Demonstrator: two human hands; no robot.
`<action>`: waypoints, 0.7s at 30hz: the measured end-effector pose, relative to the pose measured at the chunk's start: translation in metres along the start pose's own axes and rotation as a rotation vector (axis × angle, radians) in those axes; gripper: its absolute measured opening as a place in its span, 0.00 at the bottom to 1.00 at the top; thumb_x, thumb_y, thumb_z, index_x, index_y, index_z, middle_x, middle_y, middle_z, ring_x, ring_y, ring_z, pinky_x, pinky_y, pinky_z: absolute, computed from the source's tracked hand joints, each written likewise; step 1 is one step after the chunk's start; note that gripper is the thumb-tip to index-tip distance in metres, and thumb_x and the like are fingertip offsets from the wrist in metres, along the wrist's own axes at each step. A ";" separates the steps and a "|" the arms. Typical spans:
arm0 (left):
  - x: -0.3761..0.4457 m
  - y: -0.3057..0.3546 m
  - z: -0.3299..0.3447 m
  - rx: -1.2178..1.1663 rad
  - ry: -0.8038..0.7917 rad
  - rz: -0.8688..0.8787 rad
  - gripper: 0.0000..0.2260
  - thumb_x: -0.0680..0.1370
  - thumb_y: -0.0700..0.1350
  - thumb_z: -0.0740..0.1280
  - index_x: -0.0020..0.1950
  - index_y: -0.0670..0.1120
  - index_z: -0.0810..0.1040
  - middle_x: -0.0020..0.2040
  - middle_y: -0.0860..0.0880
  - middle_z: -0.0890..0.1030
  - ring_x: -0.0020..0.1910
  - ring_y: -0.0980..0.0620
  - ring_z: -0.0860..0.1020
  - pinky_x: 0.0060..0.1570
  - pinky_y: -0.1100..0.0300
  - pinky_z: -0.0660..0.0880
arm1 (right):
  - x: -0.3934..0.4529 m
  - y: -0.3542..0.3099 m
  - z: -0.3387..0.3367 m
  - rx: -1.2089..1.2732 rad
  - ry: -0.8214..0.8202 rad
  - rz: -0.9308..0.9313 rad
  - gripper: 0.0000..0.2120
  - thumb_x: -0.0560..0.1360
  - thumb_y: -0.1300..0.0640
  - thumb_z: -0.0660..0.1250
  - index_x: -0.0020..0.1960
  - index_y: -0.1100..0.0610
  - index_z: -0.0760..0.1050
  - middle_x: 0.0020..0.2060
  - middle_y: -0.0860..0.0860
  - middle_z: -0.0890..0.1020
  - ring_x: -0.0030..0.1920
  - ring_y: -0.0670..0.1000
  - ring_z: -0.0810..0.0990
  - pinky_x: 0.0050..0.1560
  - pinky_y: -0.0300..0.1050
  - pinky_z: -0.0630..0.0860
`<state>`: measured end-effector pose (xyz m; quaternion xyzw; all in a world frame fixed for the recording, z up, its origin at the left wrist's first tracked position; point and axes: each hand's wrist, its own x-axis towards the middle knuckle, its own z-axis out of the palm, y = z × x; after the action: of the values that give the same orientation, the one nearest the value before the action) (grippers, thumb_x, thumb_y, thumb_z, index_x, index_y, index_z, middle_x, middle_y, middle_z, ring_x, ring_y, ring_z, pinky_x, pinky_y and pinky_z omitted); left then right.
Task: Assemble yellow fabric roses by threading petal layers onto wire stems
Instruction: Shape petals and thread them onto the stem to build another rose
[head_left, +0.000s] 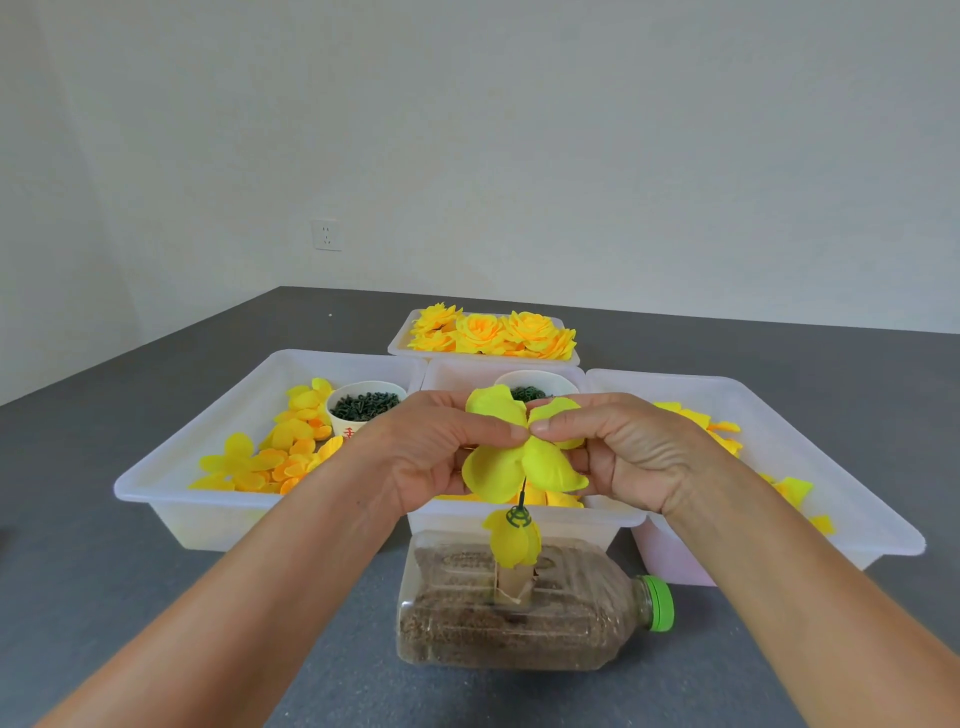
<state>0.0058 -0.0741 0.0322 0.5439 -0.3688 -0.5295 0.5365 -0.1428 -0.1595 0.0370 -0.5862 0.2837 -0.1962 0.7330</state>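
Note:
A yellow four-lobed petal layer (519, 462) is pinched at its centre between the thumbs and fingers of my left hand (441, 447) and my right hand (618, 447). It sits at the top of a thin dark wire stem (521, 496). Lower on the stem, a folded yellow bud (514, 540) with a green clip points downward. The stem stands upright in a cardboard holder (511, 584) on a clear plastic bottle (519, 618) filled with brown grains, lying on its side with a green cap.
Three translucent trays stand behind the bottle: the left tray (171, 493) holds yellow and orange petals and a cup of green parts (363, 405); the right tray (841, 467) holds petals. A far tray (400, 340) holds finished yellow roses (493, 332). Grey tabletop all round.

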 end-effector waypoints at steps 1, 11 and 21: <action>0.000 0.000 0.000 -0.004 -0.004 0.007 0.12 0.65 0.35 0.72 0.48 0.41 0.82 0.43 0.43 0.84 0.37 0.48 0.82 0.39 0.54 0.81 | 0.000 0.000 -0.001 -0.009 -0.008 -0.007 0.22 0.57 0.63 0.72 0.51 0.62 0.77 0.37 0.55 0.84 0.33 0.52 0.83 0.32 0.45 0.80; -0.002 0.002 0.000 0.032 -0.008 0.005 0.15 0.61 0.38 0.72 0.48 0.41 0.81 0.43 0.43 0.84 0.38 0.48 0.83 0.43 0.52 0.81 | 0.001 0.003 -0.003 0.006 -0.014 0.025 0.20 0.55 0.63 0.71 0.48 0.61 0.79 0.38 0.55 0.84 0.34 0.52 0.83 0.36 0.46 0.81; -0.003 0.001 -0.001 0.033 0.001 0.025 0.10 0.65 0.34 0.72 0.43 0.43 0.81 0.38 0.46 0.84 0.34 0.51 0.83 0.34 0.58 0.81 | -0.002 0.006 -0.002 0.031 0.017 0.039 0.18 0.59 0.66 0.68 0.49 0.61 0.78 0.38 0.56 0.83 0.32 0.52 0.82 0.37 0.48 0.81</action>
<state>0.0063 -0.0712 0.0333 0.5485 -0.3840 -0.5163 0.5340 -0.1458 -0.1589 0.0315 -0.5674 0.2981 -0.1913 0.7434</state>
